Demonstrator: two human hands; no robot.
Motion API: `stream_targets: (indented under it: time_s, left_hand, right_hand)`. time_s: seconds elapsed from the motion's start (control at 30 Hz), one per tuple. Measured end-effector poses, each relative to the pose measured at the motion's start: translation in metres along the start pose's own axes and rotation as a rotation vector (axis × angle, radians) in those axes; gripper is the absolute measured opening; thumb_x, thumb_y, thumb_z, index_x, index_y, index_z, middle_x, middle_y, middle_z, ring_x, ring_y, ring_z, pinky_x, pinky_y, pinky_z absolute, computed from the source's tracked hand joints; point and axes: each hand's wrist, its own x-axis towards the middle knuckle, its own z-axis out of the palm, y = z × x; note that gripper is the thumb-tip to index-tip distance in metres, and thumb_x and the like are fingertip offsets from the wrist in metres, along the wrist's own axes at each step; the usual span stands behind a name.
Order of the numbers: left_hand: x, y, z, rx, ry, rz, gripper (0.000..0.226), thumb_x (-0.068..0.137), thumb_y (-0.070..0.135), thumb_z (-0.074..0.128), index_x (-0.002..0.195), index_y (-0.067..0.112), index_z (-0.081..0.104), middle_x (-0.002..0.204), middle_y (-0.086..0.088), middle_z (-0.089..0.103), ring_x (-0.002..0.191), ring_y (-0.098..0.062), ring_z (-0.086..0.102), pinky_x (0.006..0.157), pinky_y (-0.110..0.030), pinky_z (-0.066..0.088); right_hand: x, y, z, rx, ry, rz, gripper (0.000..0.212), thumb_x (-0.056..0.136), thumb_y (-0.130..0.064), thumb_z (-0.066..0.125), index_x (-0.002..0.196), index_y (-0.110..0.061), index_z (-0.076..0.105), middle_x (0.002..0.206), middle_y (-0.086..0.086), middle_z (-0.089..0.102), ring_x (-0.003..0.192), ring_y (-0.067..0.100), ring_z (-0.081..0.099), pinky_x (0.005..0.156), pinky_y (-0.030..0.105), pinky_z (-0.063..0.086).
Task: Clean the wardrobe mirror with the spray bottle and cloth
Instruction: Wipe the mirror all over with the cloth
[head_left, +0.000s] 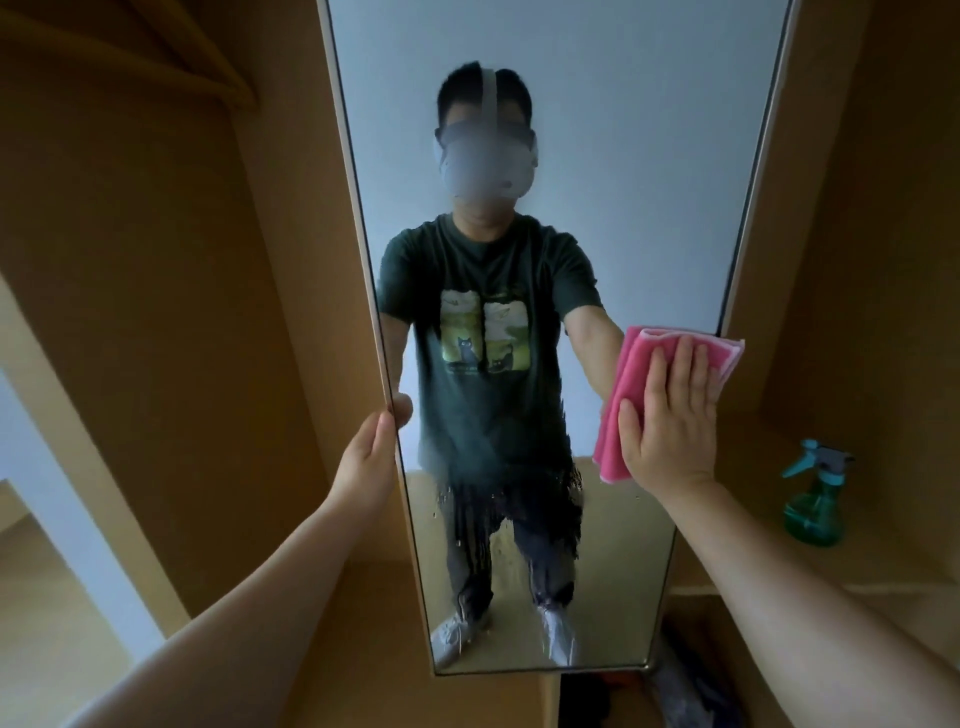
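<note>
A tall, narrow wardrobe mirror (597, 156) fills the middle of the view and reflects a person in a dark T-shirt. Spray droplets and streaks cover its lower half. My left hand (371, 449) grips the mirror's left edge, thumb on the glass. My right hand (670, 415) lies flat with fingers spread, pressing a folded pink cloth (631, 374) against the glass near the right edge. A teal spray bottle (815, 499) stands untouched on a wooden shelf to the right of the mirror.
Wooden wardrobe panels (156, 260) flank the mirror on both sides. The shelf (883, 561) carrying the bottle sits at lower right. Dark clothing or bags (675, 696) lie below the mirror's bottom edge.
</note>
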Motion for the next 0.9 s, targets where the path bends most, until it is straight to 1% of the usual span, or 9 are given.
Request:
stream_targets:
  time_s: [0.07,0.17,0.27,0.3,0.5,0.6,0.67,0.77,0.9]
  left_hand:
    - [-0.007,-0.008,0.007,-0.006,0.039,-0.041,0.046,0.1,0.049,0.03,0.132,0.027,0.055,0.129,0.009,0.06,0.124,-0.009,0.05,0.111,-0.038,0.032]
    - [-0.015,-0.015,0.02,-0.024,0.094,-0.075,0.045,0.102,0.044,0.028,0.129,0.022,0.057,0.123,0.011,0.061,0.118,-0.006,0.053,0.103,-0.025,0.035]
    - [-0.021,-0.022,0.032,-0.041,0.163,-0.087,0.034,0.104,0.039,0.027,0.119,0.03,0.055,0.104,0.022,0.061,0.094,0.015,0.057,0.079,-0.001,0.037]
    - [-0.022,-0.026,0.034,-0.046,0.186,-0.086,0.032,0.104,0.039,0.027,0.116,0.032,0.056,0.099,0.025,0.061,0.092,0.016,0.058,0.074,0.001,0.038]
    - [-0.012,-0.06,0.04,-0.099,0.236,0.025,0.044,0.102,0.045,0.028,0.107,0.024,0.066,0.101,0.002,0.07,0.097,-0.009,0.064,0.085,-0.028,0.047]
    - [-0.004,-0.07,0.046,-0.112,0.306,0.123,0.051,0.095,0.053,0.031,0.092,0.014,0.065,0.089,-0.014,0.067,0.08,-0.02,0.061,0.071,-0.038,0.047]
    - [-0.002,-0.074,0.051,-0.128,0.37,0.169,0.047,0.095,0.051,0.032,0.082,0.017,0.062,0.079,-0.011,0.065,0.072,-0.017,0.059,0.064,-0.036,0.046]
    - [0.001,-0.077,0.059,-0.135,0.44,0.26,0.048,0.099,0.043,0.031,0.061,0.033,0.058,0.058,0.011,0.059,0.056,-0.001,0.055,0.051,-0.021,0.044]
    - [0.005,-0.087,0.061,-0.142,0.481,0.388,0.048,0.099,0.041,0.032,0.057,0.033,0.053,0.05,0.013,0.055,0.05,0.0,0.053,0.048,-0.019,0.041]
  right_hand:
    - [-0.001,-0.001,0.004,0.02,0.028,-0.01,0.066,0.101,-0.041,0.024,0.154,-0.01,0.001,0.159,0.019,0.004,0.148,0.035,-0.002,0.121,0.051,0.001]
    - [-0.001,-0.002,0.012,0.088,0.09,-0.013,0.066,0.1,-0.04,0.026,0.155,-0.011,0.002,0.16,0.017,0.002,0.149,0.036,0.0,0.12,0.052,0.001]
    - [-0.002,0.0,0.021,0.101,0.146,-0.031,0.065,0.101,-0.04,0.025,0.155,-0.011,0.002,0.16,0.021,0.01,0.149,0.035,0.001,0.12,0.051,0.0]
    - [-0.002,0.001,0.023,0.1,0.168,-0.039,0.065,0.101,-0.039,0.025,0.155,-0.011,0.003,0.159,0.023,0.013,0.149,0.035,0.001,0.12,0.05,-0.001]
    - [0.0,-0.001,0.029,0.101,0.278,-0.066,0.063,0.101,-0.04,0.025,0.154,-0.007,0.015,0.157,0.026,0.02,0.146,0.04,0.012,0.121,0.049,0.001]
    - [0.003,-0.001,0.03,0.076,0.316,-0.073,0.062,0.102,-0.041,0.023,0.152,-0.005,0.019,0.157,0.025,0.02,0.146,0.041,0.014,0.121,0.049,0.001]
    - [0.003,-0.002,0.031,0.065,0.326,-0.074,0.062,0.102,-0.041,0.022,0.152,-0.005,0.019,0.157,0.025,0.018,0.146,0.041,0.013,0.121,0.05,0.002]
    - [0.005,-0.003,0.031,0.046,0.331,-0.074,0.062,0.102,-0.041,0.021,0.153,-0.006,0.018,0.158,0.024,0.016,0.146,0.041,0.012,0.12,0.052,0.004]
    - [0.007,-0.002,0.03,0.013,0.339,-0.078,0.061,0.102,-0.041,0.018,0.154,-0.008,0.017,0.159,0.022,0.014,0.147,0.04,0.011,0.12,0.051,0.004]
